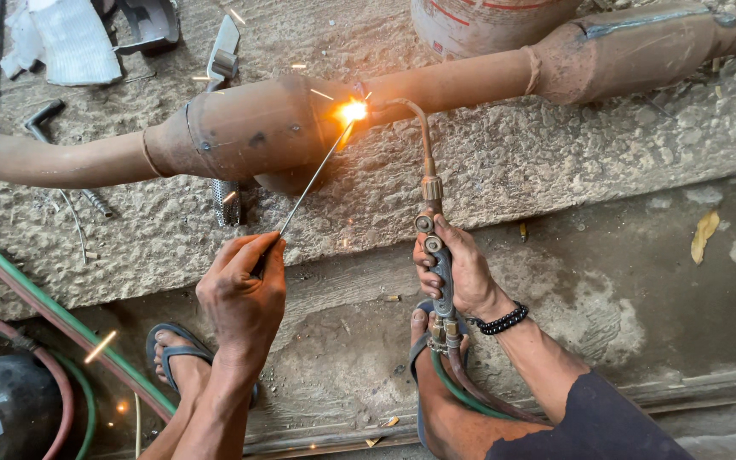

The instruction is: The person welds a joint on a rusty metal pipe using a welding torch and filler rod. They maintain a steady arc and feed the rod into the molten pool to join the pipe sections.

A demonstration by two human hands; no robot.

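Currently: rusty exhaust pipe (240, 128) lying on rough concrete floor (513, 162), weld mid-course at glowing joint (353, 111); left hand (244, 290) fingers pinch filler rod (308, 187), right hand (457, 268) fingers wrapped round gas torch (432, 213); seam looks unfinished.

The left hand (244, 290) sits at lower centre-left of the frame, forearm rising from the bottom edge, fingers pinched closed with knuckles up and fingertips pointing toward the upper right. The right hand (457, 268) lies right of centre, fist wrapped shut, thumb on top, a beaded band at the wrist. Both forearms angle inward from below.
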